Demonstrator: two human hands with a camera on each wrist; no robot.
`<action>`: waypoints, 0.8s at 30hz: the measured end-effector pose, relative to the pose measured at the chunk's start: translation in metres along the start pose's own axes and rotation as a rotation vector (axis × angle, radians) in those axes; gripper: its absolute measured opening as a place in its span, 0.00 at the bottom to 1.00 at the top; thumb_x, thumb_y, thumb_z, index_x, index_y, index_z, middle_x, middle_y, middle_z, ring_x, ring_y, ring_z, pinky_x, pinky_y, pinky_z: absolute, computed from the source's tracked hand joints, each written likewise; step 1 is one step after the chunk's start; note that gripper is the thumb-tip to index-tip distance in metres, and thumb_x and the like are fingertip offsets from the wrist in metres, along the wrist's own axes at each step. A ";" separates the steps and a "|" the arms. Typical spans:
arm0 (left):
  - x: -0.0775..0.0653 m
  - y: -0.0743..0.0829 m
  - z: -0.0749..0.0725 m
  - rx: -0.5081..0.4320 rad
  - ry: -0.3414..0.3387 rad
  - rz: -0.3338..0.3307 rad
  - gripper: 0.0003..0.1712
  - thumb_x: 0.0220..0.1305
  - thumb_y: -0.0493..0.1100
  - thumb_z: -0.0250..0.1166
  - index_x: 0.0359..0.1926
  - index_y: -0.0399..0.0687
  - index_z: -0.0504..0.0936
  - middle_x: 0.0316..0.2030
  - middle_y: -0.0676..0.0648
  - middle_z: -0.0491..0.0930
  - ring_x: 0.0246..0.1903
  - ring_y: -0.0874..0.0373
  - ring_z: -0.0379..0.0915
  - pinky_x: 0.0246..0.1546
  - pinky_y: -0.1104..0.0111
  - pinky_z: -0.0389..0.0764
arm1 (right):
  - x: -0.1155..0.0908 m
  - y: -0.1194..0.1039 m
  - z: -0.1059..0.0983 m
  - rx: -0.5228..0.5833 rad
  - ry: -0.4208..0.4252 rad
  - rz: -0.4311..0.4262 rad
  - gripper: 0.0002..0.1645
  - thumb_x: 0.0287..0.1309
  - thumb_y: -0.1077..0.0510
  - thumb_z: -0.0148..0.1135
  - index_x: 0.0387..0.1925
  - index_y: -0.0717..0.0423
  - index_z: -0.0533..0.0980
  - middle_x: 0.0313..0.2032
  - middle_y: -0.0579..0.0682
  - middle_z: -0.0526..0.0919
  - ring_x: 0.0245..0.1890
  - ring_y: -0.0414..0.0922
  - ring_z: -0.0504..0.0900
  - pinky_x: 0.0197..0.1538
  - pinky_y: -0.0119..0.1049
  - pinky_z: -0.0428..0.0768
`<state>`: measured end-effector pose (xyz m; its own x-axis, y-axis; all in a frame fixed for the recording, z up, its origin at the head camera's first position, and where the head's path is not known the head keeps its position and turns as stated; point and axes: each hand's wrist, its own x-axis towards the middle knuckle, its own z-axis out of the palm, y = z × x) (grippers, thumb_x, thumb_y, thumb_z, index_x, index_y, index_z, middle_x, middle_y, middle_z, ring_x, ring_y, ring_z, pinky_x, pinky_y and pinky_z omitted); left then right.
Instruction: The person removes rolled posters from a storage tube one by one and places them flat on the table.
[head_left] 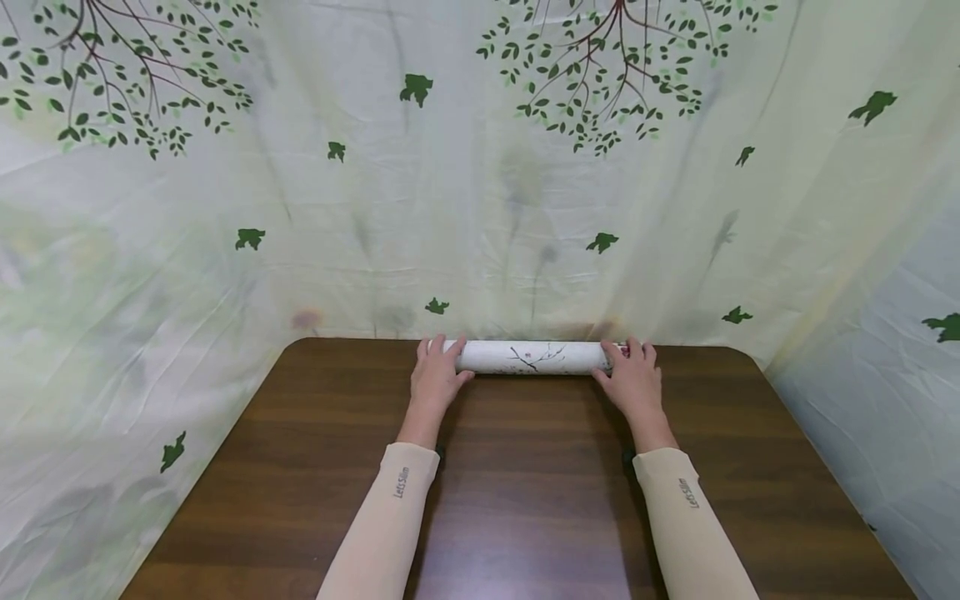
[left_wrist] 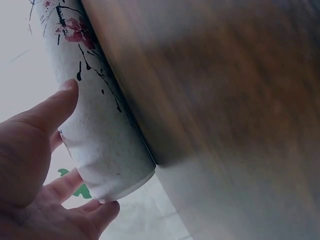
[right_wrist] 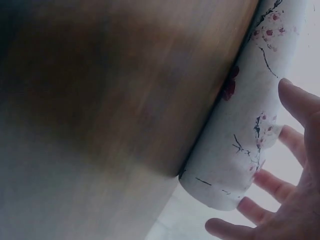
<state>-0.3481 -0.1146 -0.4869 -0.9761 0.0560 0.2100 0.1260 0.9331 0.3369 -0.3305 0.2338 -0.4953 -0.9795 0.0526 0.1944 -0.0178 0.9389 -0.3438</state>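
A white roll (head_left: 536, 357) printed with dark branches and red blossoms lies across the far edge of the brown table. Around its left end is my left hand (head_left: 436, 375), thumb on the near side and fingers over the far side. The left wrist view shows the thumb against the white roll (left_wrist: 102, 135) and a fingertip at its end. My right hand (head_left: 634, 379) holds the other end in the same way. Seen from the right wrist, several fingertips meet the far side of the roll (right_wrist: 227, 155), while the little finger extends past its end.
The wooden table (head_left: 525, 483) has rounded far corners. Directly behind it hangs a pale curtain (head_left: 465, 192) with printed branches and green leaves, continuing down both sides.
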 end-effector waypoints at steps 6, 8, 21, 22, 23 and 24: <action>-0.002 0.002 0.001 -0.021 0.024 -0.021 0.37 0.66 0.50 0.76 0.74 0.61 0.76 0.77 0.38 0.66 0.79 0.34 0.54 0.56 0.40 0.83 | 0.002 -0.001 0.003 0.025 0.023 -0.005 0.34 0.71 0.45 0.67 0.73 0.50 0.71 0.75 0.65 0.64 0.77 0.69 0.54 0.66 0.74 0.69; -0.002 0.002 0.001 -0.022 0.032 -0.029 0.36 0.66 0.50 0.76 0.73 0.61 0.77 0.76 0.38 0.67 0.78 0.35 0.55 0.56 0.40 0.84 | 0.002 -0.001 0.003 0.030 0.029 -0.011 0.34 0.71 0.46 0.68 0.72 0.53 0.72 0.74 0.64 0.67 0.77 0.68 0.56 0.65 0.74 0.70; -0.013 0.005 -0.001 0.006 0.102 -0.027 0.30 0.65 0.46 0.77 0.66 0.63 0.82 0.68 0.38 0.75 0.67 0.35 0.67 0.53 0.44 0.84 | -0.010 -0.004 -0.003 -0.001 0.029 -0.008 0.34 0.70 0.45 0.69 0.72 0.49 0.72 0.75 0.61 0.68 0.75 0.67 0.59 0.57 0.73 0.77; -0.015 0.005 -0.002 0.006 0.099 -0.029 0.30 0.64 0.46 0.78 0.66 0.63 0.82 0.68 0.38 0.75 0.67 0.35 0.67 0.53 0.44 0.84 | -0.012 -0.005 -0.004 -0.007 0.028 -0.010 0.34 0.70 0.46 0.69 0.72 0.49 0.72 0.75 0.61 0.68 0.75 0.67 0.59 0.57 0.73 0.77; -0.016 0.005 -0.003 0.005 0.098 -0.028 0.30 0.64 0.46 0.78 0.66 0.62 0.82 0.68 0.38 0.75 0.67 0.35 0.68 0.53 0.44 0.84 | -0.013 -0.005 -0.004 -0.012 0.028 -0.011 0.34 0.70 0.46 0.70 0.72 0.49 0.72 0.75 0.62 0.68 0.75 0.67 0.59 0.57 0.73 0.77; -0.017 0.006 -0.003 0.008 0.095 -0.027 0.30 0.64 0.46 0.77 0.66 0.62 0.82 0.68 0.37 0.75 0.67 0.35 0.68 0.54 0.44 0.84 | -0.014 -0.005 -0.005 -0.016 0.026 -0.012 0.34 0.70 0.46 0.70 0.72 0.49 0.72 0.75 0.62 0.68 0.75 0.68 0.59 0.57 0.73 0.78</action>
<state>-0.3300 -0.1114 -0.4856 -0.9579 -0.0031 0.2870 0.0979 0.9364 0.3369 -0.3155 0.2305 -0.4920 -0.9737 0.0504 0.2223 -0.0256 0.9448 -0.3267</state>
